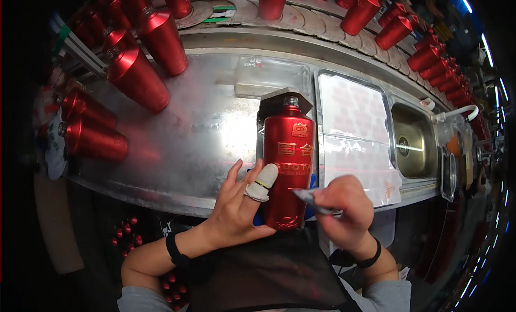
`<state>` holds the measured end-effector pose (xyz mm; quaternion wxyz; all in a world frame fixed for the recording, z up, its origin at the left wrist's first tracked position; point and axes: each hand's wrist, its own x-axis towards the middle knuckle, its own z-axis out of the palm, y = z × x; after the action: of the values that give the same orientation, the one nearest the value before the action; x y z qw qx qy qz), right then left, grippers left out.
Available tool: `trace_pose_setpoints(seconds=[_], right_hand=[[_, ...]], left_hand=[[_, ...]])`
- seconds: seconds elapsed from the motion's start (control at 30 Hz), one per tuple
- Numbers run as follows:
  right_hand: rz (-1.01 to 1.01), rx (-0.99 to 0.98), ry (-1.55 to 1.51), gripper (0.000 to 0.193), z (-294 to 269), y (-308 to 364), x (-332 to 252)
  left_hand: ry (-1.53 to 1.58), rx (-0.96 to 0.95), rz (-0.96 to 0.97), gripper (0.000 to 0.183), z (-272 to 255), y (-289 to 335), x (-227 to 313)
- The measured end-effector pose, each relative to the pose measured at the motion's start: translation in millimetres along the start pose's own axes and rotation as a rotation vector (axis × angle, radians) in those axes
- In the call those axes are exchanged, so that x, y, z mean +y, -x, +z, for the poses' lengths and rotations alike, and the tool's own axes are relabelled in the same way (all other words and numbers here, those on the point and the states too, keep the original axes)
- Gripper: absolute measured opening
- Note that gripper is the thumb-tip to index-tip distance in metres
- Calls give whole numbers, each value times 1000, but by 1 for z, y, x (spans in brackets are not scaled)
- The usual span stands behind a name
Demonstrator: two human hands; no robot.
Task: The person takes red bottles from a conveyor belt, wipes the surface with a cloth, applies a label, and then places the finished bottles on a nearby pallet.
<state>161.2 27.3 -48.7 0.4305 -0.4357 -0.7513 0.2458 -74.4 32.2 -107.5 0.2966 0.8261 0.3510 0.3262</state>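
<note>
Your red bottle [290, 135] is right in front of you, in the middle, with its neck pointing away from you. Your left hand [236, 202] is spread out against its left side, and one finger wears a white finger cover [263, 183]. Your right hand [346, 207] is pinching a small grey pointed thing [307, 195] by the bottle's lower right side.

On your left, four more red bottles [137, 78] are on the shiny metal table [199, 135]. Past your bottle is a see-through box [271, 78]. On your right are a tray [319, 97] with white sheets [357, 105], then a sink [422, 127] with a white tap [468, 113]. Lots of red bottles ride the belt of round plates [303, 17] at the far side.

Your bottle hides most of the dark thing [271, 103] behind it and the blue bit [312, 182] beside it. Your fingers cover the back of the grey thing, and you can't tell if its tip touches the bottle. Some far bottles are cut off at the top
</note>
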Motion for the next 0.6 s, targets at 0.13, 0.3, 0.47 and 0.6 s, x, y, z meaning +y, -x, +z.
trace_pose_setpoints(seconds=[0.13, 0.3, 0.47, 0.6], right_hand=[[-47, 77, 145, 31, 17, -34, 2], [-248, -173, 211, 29, 23, -25, -20], [-224, -99, 379, 29, 32, -60, -22], [-274, -353, 216, 32, 46, -57, -29]], left_hand=[[-4, 62, -15, 103, -2, 2, 3], [25, 157, 11, 102, -4, -3, 4], [-34, 122, 4, 106, -13, 0, 7], [20, 132, -65, 109, -12, 3, 5]])
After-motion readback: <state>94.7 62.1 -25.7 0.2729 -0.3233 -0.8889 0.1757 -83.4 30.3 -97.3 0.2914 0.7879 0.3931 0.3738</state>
